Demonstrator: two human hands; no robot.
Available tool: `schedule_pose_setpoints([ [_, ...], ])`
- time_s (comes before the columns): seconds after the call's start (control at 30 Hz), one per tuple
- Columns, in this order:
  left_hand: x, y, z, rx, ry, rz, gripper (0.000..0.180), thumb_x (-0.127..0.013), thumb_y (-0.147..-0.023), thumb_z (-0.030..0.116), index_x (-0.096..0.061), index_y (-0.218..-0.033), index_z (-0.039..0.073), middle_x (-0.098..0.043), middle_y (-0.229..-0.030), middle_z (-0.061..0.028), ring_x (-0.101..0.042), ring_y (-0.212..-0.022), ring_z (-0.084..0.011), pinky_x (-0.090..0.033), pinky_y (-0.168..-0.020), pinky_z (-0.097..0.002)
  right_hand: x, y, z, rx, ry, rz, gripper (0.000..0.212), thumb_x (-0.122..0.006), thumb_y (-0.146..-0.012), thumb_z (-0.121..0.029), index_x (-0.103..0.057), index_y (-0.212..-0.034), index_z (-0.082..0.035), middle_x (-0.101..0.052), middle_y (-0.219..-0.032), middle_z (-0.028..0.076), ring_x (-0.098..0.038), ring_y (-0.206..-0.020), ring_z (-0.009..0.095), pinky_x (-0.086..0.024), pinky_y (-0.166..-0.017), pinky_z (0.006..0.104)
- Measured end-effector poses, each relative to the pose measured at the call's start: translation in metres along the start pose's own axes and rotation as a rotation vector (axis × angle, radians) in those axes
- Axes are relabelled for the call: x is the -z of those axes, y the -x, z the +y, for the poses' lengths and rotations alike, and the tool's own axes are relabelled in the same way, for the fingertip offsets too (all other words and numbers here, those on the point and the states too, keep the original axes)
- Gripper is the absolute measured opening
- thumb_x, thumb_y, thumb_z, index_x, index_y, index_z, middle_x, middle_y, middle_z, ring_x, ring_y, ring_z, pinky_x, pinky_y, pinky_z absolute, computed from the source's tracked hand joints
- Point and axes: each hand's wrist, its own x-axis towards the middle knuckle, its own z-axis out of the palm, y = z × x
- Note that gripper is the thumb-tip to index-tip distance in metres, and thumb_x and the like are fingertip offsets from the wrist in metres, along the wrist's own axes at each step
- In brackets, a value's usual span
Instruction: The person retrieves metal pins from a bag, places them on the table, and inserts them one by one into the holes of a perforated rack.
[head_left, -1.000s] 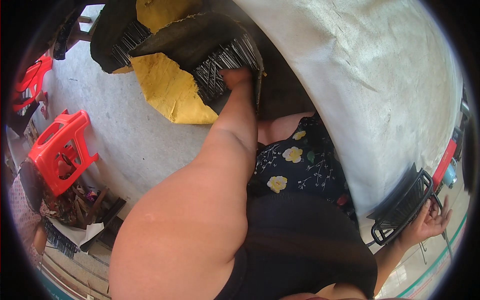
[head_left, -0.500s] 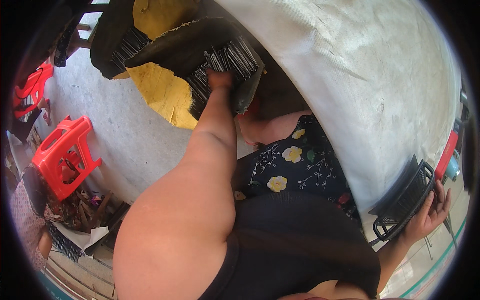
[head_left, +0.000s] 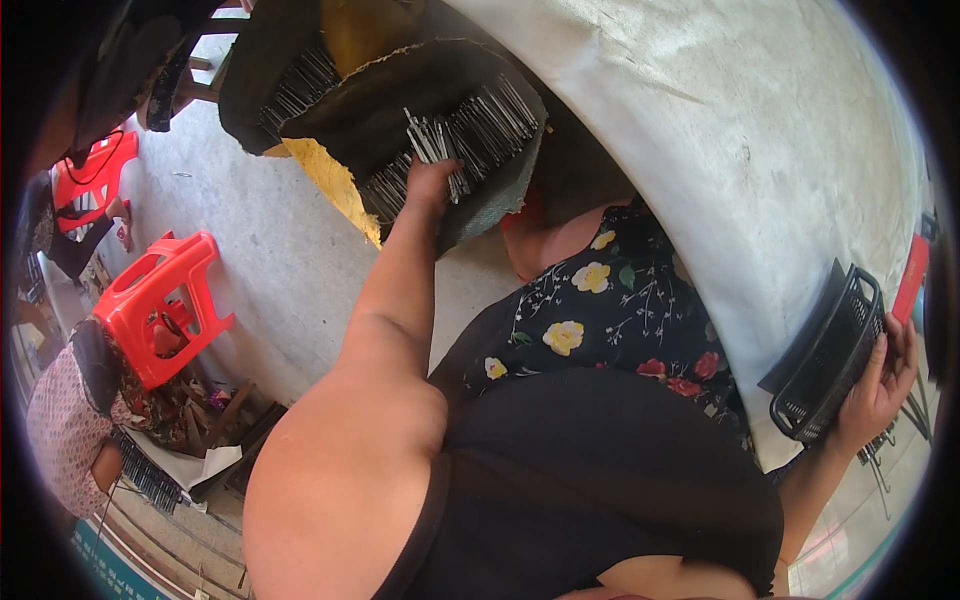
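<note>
My left hand (head_left: 432, 182) reaches into a dark, yellow-lined sack (head_left: 350, 105), its fingers closed round a bundle of thin silvery metal rods (head_left: 430, 140). More dark metal rods (head_left: 490, 125) lie packed side by side in the sack around it. At the right, my right hand (head_left: 880, 390) is beside a black plastic basket (head_left: 825, 360) with slotted sides and a looped handle. Its fingers are stretched out and apart, and its palm side appears to touch the basket's edge. What lies inside the basket is hard to make out.
A second opened sack (head_left: 300, 90) with rods stands at the far left. A large pale sheet-covered surface (head_left: 740, 150) rises on the right. Red plastic stools (head_left: 165, 305) stand on the grey floor (head_left: 260, 220) at left. Another person (head_left: 70, 430) in a patterned top sits there.
My left hand has drawn back slightly, and the bundle of rods in it now stands out above the others. The whole view has shifted a little. My right hand stays by the basket.
</note>
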Motion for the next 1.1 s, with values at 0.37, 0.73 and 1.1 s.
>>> schedule_pose_setpoints([
  [0.37, 0.012, 0.115, 0.103, 0.091, 0.484, -0.566, 0.054, -0.064, -0.072, 0.006, -0.052, -0.124, 0.0, -0.066, -0.101, -0.0138, -0.067, -0.092, -0.0283, -0.057, -0.082, -0.0462, 0.008, -0.008, 0.03, 0.038, -0.103, -0.015, 0.035, -0.051, -0.097, -0.001, -0.045, -0.131, 0.005, -0.059, -0.119, 0.016, -0.055, -0.112, 0.02, -0.039, -0.103, 0.0318],
  [0.73, -0.099, 0.185, 0.341, -0.189, 0.249, -1.064, 0.064, -0.065, -0.076, 0.008, -0.041, -0.133, -0.004, -0.061, -0.109, -0.0201, -0.065, -0.096, -0.0318, -0.056, -0.084, -0.0455, 0.007, -0.007, 0.01, 0.062, 0.036, 0.128, 0.037, -0.063, -0.087, -0.007, -0.055, -0.123, -0.005, -0.065, -0.106, 0.011, -0.06, -0.102, 0.026, -0.045, -0.092, 0.0351],
  [1.1, -0.294, 0.19, 0.373, -0.819, -1.787, -0.144, 0.055, -0.067, -0.069, 0.021, -0.054, -0.115, -0.004, -0.066, -0.107, -0.0244, -0.064, -0.104, -0.0365, -0.051, -0.088, -0.0427, 0.01, -0.004, 0.003, 0.123, 0.012, 0.191, 0.039, -0.064, -0.084, -0.006, -0.056, -0.122, -0.004, -0.065, -0.107, 0.011, -0.058, -0.104, 0.028, -0.045, -0.094, 0.0366],
])
